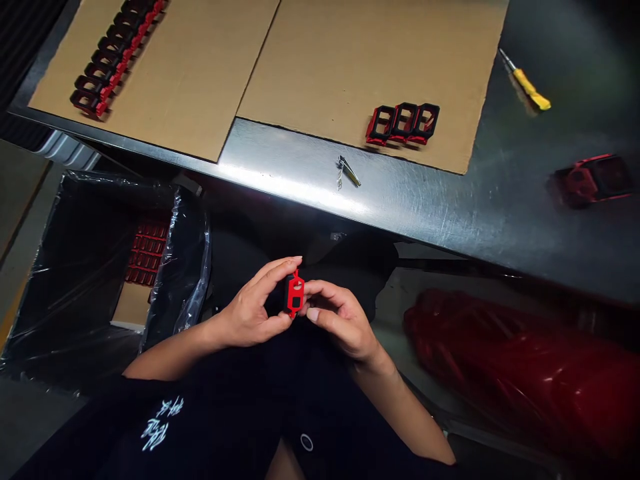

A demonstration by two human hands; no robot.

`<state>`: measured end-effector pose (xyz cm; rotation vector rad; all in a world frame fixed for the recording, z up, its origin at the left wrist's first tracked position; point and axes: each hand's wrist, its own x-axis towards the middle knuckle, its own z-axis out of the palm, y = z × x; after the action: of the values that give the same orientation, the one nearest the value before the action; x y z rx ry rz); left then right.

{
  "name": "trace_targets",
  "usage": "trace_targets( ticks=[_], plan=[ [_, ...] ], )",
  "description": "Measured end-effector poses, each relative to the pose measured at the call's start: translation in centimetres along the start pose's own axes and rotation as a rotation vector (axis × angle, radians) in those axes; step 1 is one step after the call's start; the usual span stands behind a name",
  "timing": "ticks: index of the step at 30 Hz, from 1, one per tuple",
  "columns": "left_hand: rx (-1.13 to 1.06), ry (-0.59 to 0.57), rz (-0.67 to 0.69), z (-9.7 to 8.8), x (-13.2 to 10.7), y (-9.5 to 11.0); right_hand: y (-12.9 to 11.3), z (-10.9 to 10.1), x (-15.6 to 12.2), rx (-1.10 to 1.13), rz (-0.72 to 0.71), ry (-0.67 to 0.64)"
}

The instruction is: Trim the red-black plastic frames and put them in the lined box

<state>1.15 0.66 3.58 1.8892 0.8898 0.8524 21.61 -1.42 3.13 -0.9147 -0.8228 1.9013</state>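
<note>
My left hand (249, 308) and my right hand (337, 319) meet in front of my body, just below the steel table edge. Between their fingertips they pinch a small red and black plastic part (295, 293) with rectangular openings. It stands upright, and my fingers cover part of its sides. Neither hand touches anything else.
The steel table (300, 175) holds cardboard sheets (350, 67) with rows of black-and-red frames (403, 124) (115, 57), a nail clipper (349, 171), and a yellow-handled screwdriver (529, 88). Left of me stands a plastic-lined box (145, 250) of red parts. Red-wrapped material (520, 363) lies right.
</note>
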Motion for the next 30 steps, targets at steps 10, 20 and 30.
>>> trace_targets(
  ticks=[10, 20, 30],
  plan=[
    [0.023, -0.024, 0.065, 0.50, -0.38, -0.48, 0.26, 0.17, 0.64, -0.039, 0.003, 0.122],
    [0.102, -0.058, 0.137, 0.75, -0.33, -0.51, -0.32, 0.52, 0.70, -0.062, 0.041, 0.155],
    [0.019, -0.097, 0.077, 0.54, -0.51, -0.59, 0.14, 0.21, 0.47, -0.074, 0.010, 0.159]
  ],
)
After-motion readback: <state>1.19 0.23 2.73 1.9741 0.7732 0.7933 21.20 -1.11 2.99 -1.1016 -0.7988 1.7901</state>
